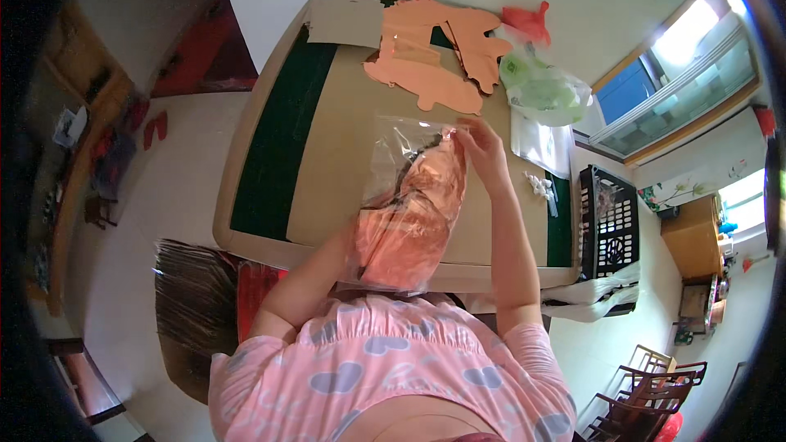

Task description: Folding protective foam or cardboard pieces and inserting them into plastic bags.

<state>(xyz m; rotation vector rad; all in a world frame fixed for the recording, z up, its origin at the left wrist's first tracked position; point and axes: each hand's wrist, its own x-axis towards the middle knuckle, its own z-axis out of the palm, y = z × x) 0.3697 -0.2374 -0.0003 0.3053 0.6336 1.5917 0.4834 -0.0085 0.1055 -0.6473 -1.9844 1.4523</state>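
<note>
In front of my chest a clear plastic bag (389,151) stands upright, with a shiny orange-pink cutout (413,213) with dark edges inside it. My right hand (481,146) pinches the bag's upper right corner, close to the tip of the cutout. My left forearm (315,274) reaches behind the bag's lower left side, and the fingers of that hand are hidden there. Beyond the bag, several flat orange cutouts (434,86) lie at the table's far side, some overlapping. A grey-beige sheet (348,20) rests left of them.
A brown board (327,155) covers much of the green-topped table (274,147). On the right are a green-white plastic bag (540,86), clear sleeves (540,147) and small white pieces (540,187). A black crate (610,221) stands beside the table; stacked brown sheets (192,295) stand at left.
</note>
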